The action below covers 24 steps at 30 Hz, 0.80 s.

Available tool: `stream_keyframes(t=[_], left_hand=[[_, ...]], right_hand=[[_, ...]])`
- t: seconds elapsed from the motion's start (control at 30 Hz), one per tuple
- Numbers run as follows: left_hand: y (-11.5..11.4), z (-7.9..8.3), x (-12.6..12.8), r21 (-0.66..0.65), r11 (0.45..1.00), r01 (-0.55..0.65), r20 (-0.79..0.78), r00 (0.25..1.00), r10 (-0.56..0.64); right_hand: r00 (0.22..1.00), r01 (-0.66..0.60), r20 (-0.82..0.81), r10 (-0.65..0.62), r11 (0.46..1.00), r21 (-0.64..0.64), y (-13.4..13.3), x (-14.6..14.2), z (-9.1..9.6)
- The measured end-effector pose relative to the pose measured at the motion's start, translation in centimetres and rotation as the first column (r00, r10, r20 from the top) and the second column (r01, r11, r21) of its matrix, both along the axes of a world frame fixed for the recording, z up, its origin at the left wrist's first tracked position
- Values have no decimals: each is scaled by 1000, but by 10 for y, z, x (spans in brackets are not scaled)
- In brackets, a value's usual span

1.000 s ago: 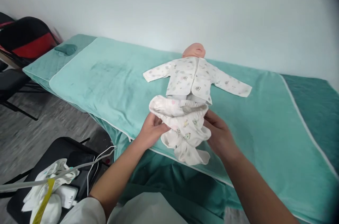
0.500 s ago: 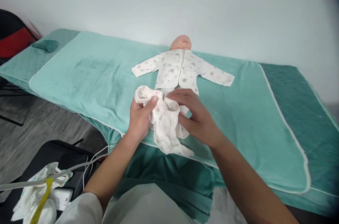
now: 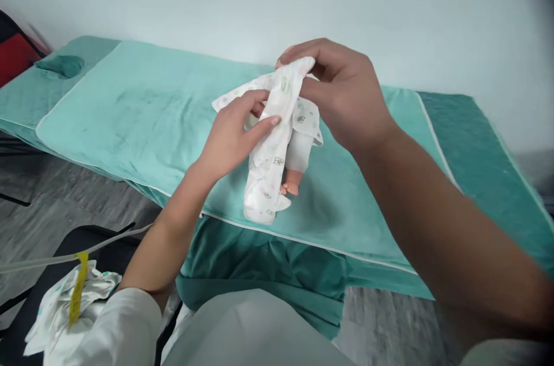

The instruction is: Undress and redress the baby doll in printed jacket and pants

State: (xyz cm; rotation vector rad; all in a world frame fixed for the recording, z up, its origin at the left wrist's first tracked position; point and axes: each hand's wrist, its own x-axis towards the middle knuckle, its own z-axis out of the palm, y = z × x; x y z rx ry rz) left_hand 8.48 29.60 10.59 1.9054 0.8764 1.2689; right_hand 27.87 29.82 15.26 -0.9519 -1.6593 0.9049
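My right hand (image 3: 341,92) pinches the top of a pair of white printed baby trousers (image 3: 270,152) and holds them up above the teal bed (image 3: 142,118). They hang down in front of a baby doll. My left hand (image 3: 231,135) grips the cloth from the left side, fingers closed on it. Behind the trousers, the doll's printed white jacket (image 3: 305,120) and one bare foot (image 3: 292,186) show. The doll's head is hidden behind my right hand.
A small teal cushion (image 3: 60,64) lies at the bed's far left end. A red and black chair (image 3: 15,51) stands beyond it. At lower left, white printed cloths (image 3: 56,311) with a yellow tag (image 3: 78,294) and a white cable rest on a black stool (image 3: 93,242).
The trousers were bunched low at the doll's legs; now both hands have lifted them, and they hang stretched lengthwise. The camera has moved closer and turned slightly right.
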Motion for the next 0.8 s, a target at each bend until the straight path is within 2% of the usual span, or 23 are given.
stream_keyframes(t=[0.1, 0.2, 0.3, 0.37, 0.43, 0.5, 0.6, 0.67, 0.73, 0.8], left_hand=[[8, 0, -2, -29, 999, 28, 100, 995, -25], [10, 5, -5, -61, 998, 33, 120, 992, -26], [3, 17, -10, -175, 984, 41, 159, 987, -13], [-2, 25, -18, -247, 964, 98, 135, 989, -66], [-6, 29, -28, -324, 927, 188, 68, 982, -176], [-8, 30, -38, -377, 896, 236, 89, 972, -218], [-8, 26, -42, -336, 929, 156, 277, 959, -61], [-7, 25, -37, -238, 968, 78, 357, 934, 13], [-7, 27, -29, -146, 988, 44, 378, 926, 15], [-8, 30, -20, -109, 992, 63, 397, 918, -14]], right_hand=[[999, 27, -31, -25, 997, 70, -1, -6, 5], [995, -75, -56, 78, 996, 55, -5, -9, 9], [987, -145, -59, 149, 987, 75, -6, -6, 20], [988, -157, 17, 156, 983, 92, -5, 0, 31], [988, -129, 94, 119, 986, 105, -1, 10, 41], [991, -81, 117, 65, 986, 145, 3, 19, 47], [988, -84, 144, 61, 984, 157, 6, 27, 46], [962, -194, 207, 179, 979, 57, 2, 24, 40], [905, -311, 281, 318, 948, -69, -6, 15, 34], [869, -367, 294, 398, 917, -157, -16, 3, 30]])
